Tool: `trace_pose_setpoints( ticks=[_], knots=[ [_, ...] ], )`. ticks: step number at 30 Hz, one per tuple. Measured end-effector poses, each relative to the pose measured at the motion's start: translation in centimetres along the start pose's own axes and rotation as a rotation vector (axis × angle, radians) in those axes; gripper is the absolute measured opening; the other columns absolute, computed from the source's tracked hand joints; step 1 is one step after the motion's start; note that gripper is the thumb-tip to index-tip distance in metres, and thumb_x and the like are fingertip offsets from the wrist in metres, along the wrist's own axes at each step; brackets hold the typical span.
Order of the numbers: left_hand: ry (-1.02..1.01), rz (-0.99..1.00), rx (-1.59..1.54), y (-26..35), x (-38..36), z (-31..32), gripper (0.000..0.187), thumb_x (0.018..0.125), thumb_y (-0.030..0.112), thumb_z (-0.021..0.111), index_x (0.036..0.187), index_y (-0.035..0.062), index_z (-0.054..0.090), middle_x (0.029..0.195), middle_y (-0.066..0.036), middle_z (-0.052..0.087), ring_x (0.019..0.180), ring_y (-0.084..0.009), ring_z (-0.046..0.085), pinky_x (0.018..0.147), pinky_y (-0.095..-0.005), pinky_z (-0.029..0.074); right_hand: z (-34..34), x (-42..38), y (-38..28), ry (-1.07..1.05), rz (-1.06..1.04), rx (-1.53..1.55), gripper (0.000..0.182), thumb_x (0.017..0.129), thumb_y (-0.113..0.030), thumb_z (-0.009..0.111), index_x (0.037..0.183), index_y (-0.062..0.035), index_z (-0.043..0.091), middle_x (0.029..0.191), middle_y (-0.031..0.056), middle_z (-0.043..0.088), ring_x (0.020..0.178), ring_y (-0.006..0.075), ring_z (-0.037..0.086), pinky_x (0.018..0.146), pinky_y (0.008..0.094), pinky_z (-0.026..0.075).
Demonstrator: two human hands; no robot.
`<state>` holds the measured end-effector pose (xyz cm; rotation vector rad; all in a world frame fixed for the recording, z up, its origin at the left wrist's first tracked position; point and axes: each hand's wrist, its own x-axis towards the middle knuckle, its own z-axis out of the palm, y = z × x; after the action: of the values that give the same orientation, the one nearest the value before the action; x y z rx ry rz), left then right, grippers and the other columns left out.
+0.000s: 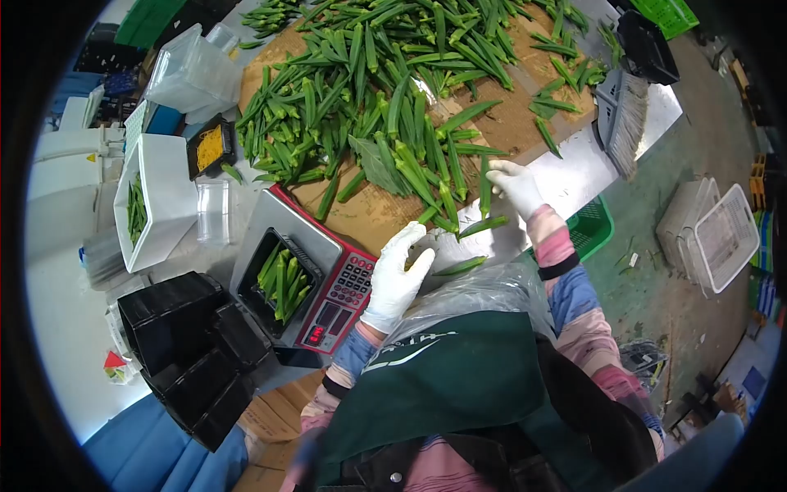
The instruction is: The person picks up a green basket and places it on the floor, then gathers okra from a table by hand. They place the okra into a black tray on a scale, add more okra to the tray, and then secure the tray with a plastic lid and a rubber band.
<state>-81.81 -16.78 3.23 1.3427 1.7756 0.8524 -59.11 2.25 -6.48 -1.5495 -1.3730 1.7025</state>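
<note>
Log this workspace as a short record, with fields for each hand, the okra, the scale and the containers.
Left hand: white-gloved, thumb apart from fingers, near loose pods
Right hand: white-gloved, fingertips by a pod; grip unclear
Okra: large heap on cardboard
Scale: red display lit; black tray of okra on it
Containers: black ones beside the scale; white bin with some okra

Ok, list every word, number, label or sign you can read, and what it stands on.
Nothing reads for certain.
Scale's red display: digits too blurred.
Keypad: too small.
Green apron: white lettering, unclear.
Cardboard box: print too blurred.
Yellow triangle sign: too small.
</note>
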Motion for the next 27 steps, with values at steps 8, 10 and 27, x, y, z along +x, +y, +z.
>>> trace_pose_setpoints(
  ticks=[8, 10, 27],
  knots=[
    [-0.312, -0.415, -0.997, 4.0, 1.9, 0.4, 0.037, 0.102, 0.018, 0.055, 0.135, -0.0004, 0.053, 0.128, -0.018, 0.062, 0.112, -0.0238, 0.063, 0.097, -0.035, 0.05, 0.4, -6.6, -3.4, -0.282, -0.016, 0.8, 0.028, 0.1, -0.01, 0.056, 0.126, 0.0007, 0.058, 0.1, 0.0026, 0.064, 0.087, 0.0108, 0.06, 0.082, 0.0255, 0.05],
    [-0.354, -0.585, -1.294, 4.7, 2.8, 0.7, 0.042, 0.103, 0.022, 0.055, 0.138, 0.0018, 0.049, 0.124, -0.018, 0.064, 0.105, -0.0235, 0.065, 0.092, -0.035, 0.053, 1.5, -7.5, -3.3, -0.324, -0.094, 0.71, 0.032, 0.099, -0.007, 0.056, 0.129, 0.0032, 0.056, 0.111, 0.0077, 0.064, 0.097, 0.0146, 0.063, 0.09, 0.0274, 0.05],
    [-0.12, -0.293, -0.952, 1.8, 1.2, -2.1, 0.05, 0.092, -0.002, 0.058, 0.141, 0.0016, 0.047, 0.134, -0.017, 0.057, 0.116, -0.0218, 0.06, 0.102, -0.0354, 0.048, 1.8, -12.0, -2.5, -0.406, 0.105, 0.434, 0.03, 0.102, -0.019, 0.056, 0.122, 0.0034, 0.062, 0.103, 0.0146, 0.071, 0.084, 0.0145, 0.067, 0.078, 0.0264, 0.054]
  ],
)
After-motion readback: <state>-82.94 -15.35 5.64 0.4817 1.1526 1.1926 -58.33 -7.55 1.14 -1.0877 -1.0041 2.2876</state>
